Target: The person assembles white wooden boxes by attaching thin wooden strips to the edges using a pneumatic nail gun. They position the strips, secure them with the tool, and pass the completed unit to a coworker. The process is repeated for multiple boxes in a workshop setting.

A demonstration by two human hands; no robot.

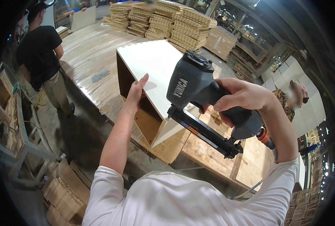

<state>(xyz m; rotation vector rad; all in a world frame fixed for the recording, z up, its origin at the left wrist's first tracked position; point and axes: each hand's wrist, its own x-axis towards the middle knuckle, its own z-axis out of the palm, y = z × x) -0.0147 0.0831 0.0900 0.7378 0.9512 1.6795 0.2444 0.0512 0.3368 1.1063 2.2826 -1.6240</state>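
Pointing toward seven o'clock, magazine [202,130] ten-to-four, the nail gun [193,83] clenched in right hand [241,96] part-hides the box [156,67] left hand [136,92] grasps; boards [162,24] at twelve.

A white shirt [167,199] with short, creased sleeves [106,188] is leaving the left hand [136,91] and right hand [242,94] bare.

Floor [75,145]: grey and shadowed, running along my left between table and rack.
Table [82,54]: long, wooden, glossy in places, stretching ahead of me.
Board stacks [162,22]: several pale piles toward the table's far side.
Rack [20,160]: an open frame at my far left.
Ceiling [293,22]: dark, up to my right.
Lamp [256,5]: small, bright white, ahead of me.
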